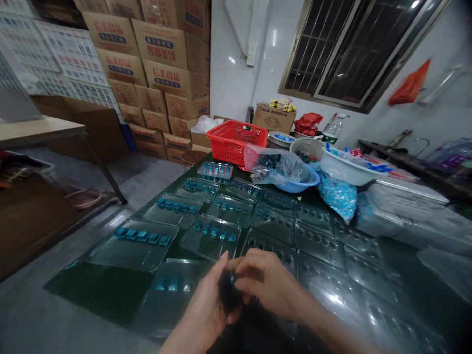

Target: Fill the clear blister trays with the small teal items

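My left hand (209,301) is cupped at the front of the table, its thumb raised and its fingers curled round something dark that is mostly hidden. Against it, my right hand (268,281) has its thumb and fingertips pinched together over the same dark spot; what they hold is too small and blurred to name. Just left of my hands lies a clear plastic tray (158,307) with blue pieces (174,283) in its left pockets. Behind it, another clear tray (197,244) carries a row of blue pieces (214,231).
More clear trays (320,255) spread in rows over the dark green table (96,285). At the back stand a red basket (236,142), a blue basin (295,187) with a plastic bag, a white basin (350,167) and a bag of blue pieces (339,196). Cardboard boxes (165,46) are stacked beyond.
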The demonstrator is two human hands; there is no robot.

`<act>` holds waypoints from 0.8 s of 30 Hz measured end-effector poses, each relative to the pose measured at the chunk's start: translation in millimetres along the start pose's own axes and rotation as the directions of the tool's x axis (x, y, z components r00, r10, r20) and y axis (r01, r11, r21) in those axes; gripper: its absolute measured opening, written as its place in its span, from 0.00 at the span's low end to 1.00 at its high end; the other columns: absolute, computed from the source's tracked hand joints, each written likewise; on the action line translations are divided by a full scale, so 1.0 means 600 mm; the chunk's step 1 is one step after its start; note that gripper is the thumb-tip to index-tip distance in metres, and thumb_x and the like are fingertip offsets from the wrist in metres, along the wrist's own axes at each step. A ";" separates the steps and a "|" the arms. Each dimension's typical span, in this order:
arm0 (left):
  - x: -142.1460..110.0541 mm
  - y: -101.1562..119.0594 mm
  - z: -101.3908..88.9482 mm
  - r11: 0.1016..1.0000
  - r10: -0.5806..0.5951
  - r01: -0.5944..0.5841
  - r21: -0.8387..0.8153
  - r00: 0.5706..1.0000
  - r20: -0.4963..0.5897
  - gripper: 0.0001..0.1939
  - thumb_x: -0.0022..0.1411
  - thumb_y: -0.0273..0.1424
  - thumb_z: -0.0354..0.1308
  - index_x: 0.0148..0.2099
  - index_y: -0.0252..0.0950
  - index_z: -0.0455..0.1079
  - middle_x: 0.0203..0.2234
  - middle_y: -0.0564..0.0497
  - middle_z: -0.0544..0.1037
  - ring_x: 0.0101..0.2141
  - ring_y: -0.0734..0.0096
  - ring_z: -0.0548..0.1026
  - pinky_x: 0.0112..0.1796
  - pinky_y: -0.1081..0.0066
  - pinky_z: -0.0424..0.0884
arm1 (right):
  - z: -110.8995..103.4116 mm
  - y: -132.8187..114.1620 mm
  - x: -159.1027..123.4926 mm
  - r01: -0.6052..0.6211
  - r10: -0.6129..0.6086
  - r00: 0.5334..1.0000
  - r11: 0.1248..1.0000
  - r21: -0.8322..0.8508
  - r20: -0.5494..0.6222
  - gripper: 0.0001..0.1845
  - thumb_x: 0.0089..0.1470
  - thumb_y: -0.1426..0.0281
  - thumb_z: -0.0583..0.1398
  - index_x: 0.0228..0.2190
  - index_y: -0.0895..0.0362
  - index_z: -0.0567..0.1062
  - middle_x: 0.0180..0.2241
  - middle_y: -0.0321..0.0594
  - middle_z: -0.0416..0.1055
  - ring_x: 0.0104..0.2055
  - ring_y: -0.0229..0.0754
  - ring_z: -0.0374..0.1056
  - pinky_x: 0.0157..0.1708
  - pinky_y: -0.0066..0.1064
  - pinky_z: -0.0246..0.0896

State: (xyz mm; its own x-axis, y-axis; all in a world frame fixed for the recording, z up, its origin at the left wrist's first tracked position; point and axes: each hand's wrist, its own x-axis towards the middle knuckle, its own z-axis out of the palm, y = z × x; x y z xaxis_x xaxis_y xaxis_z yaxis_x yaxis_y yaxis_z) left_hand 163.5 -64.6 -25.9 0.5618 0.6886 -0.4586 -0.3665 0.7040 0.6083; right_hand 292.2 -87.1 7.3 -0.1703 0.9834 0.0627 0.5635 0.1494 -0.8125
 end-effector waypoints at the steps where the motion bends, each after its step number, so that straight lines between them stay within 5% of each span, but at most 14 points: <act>1: -0.003 0.000 0.002 1.000 0.009 -0.009 0.017 1.000 -0.007 0.19 0.52 0.46 0.48 0.32 0.34 0.67 0.16 0.52 0.68 0.17 0.73 0.67 0.11 0.80 0.49 | 0.001 0.002 -0.002 -0.041 0.040 0.999 0.996 0.080 0.013 0.02 0.43 0.75 0.58 0.23 0.56 0.70 0.27 0.34 0.66 0.27 0.34 0.65 0.26 0.24 0.57; 6: -0.019 0.006 0.021 0.991 0.068 -0.055 0.124 0.992 -0.102 0.16 0.51 0.41 0.51 0.32 0.32 0.68 0.12 0.51 0.67 0.14 0.76 0.63 0.10 0.81 0.46 | -0.004 0.005 -0.004 -0.182 0.150 0.982 0.915 0.361 0.114 0.04 0.47 0.74 0.54 0.24 0.59 0.67 0.20 0.32 0.66 0.22 0.34 0.66 0.21 0.22 0.57; 15: -0.008 -0.002 0.013 0.987 0.099 -0.088 0.134 0.992 -0.075 0.17 0.53 0.42 0.49 0.34 0.33 0.68 0.14 0.52 0.67 0.15 0.76 0.63 0.11 0.80 0.47 | -0.001 0.012 -0.015 -0.098 0.112 0.993 0.962 0.255 -0.043 0.05 0.48 0.73 0.55 0.28 0.57 0.71 0.27 0.34 0.66 0.25 0.32 0.64 0.25 0.23 0.57; 21: -0.006 -0.002 0.016 0.992 -0.002 0.012 0.123 0.997 -0.080 0.18 0.53 0.42 0.48 0.38 0.32 0.67 0.16 0.52 0.67 0.15 0.76 0.62 0.11 0.79 0.49 | 0.009 0.012 -0.025 -0.040 0.040 0.994 0.999 0.008 -0.097 0.05 0.40 0.76 0.59 0.18 0.57 0.67 0.24 0.33 0.63 0.28 0.34 0.62 0.28 0.24 0.55; 24: -0.010 -0.004 0.015 0.992 0.037 -0.032 0.124 0.999 -0.036 0.18 0.54 0.41 0.49 0.39 0.31 0.68 0.17 0.51 0.68 0.16 0.76 0.63 0.12 0.78 0.51 | 0.009 0.010 -0.024 -0.077 0.087 0.992 0.991 0.107 -0.088 0.04 0.42 0.77 0.56 0.20 0.58 0.65 0.22 0.33 0.64 0.25 0.34 0.62 0.25 0.24 0.55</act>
State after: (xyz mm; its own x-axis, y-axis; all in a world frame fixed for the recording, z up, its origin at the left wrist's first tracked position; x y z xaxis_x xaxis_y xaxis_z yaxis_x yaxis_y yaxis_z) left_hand 167.8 -72.0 -18.6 0.5206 0.7198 -0.4592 -0.2891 0.6546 0.6985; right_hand 293.7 -100.9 -1.7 -0.0489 0.9979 0.0425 0.4851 0.0610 -0.8723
